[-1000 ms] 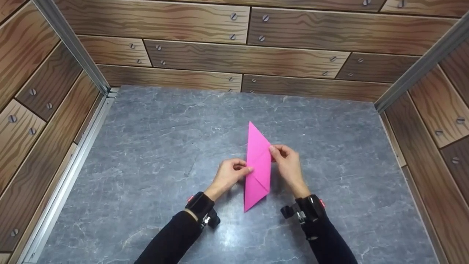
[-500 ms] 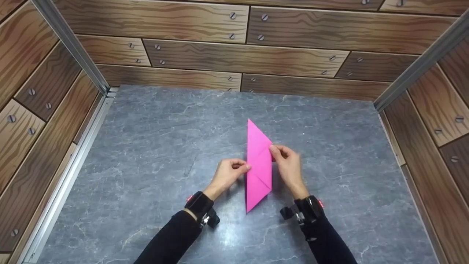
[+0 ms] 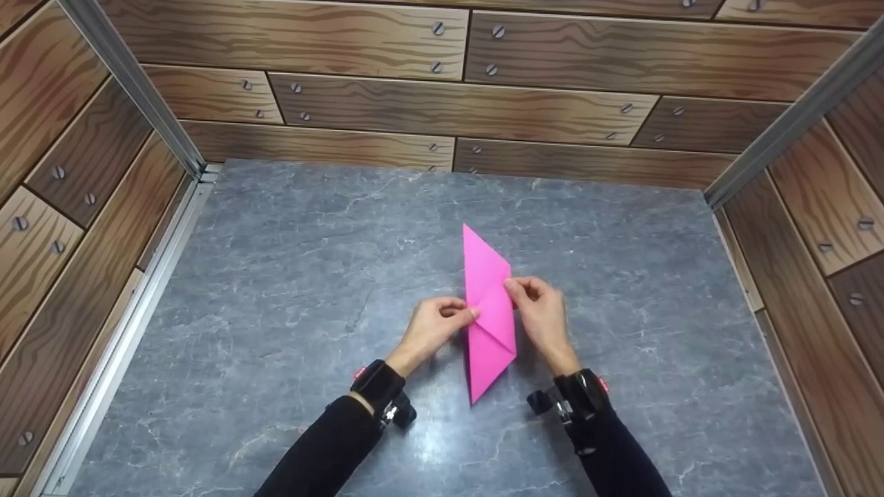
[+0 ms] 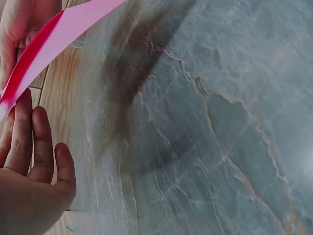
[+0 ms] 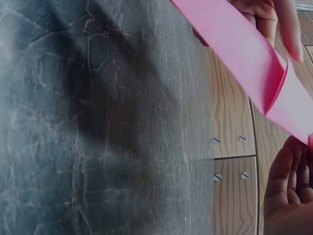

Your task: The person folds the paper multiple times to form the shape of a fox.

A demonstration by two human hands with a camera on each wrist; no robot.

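Note:
A folded sheet of pink paper with slanted ends is held up between both hands in the head view, its long sides running away from the person. The left hand pinches its left edge near the middle between thumb and fingers. On the opposite edge, a bit farther up, the right hand pinches the paper the same way. A diagonal flap crosses the near half. From the right wrist view, the paper shows an open fold between its layers. In the left wrist view the left hand has several fingers behind the paper.
Beneath the hands lies a grey marbled tabletop. Wood-patterned panels enclose it at the back and both sides, with metal posts at the corners. Each wrist wears a black camera band.
The paper has turned slightly, its near tip shifting right and its far tip a little left. The right fingers now sit lower along the right edge. Both hands keep their pinch.

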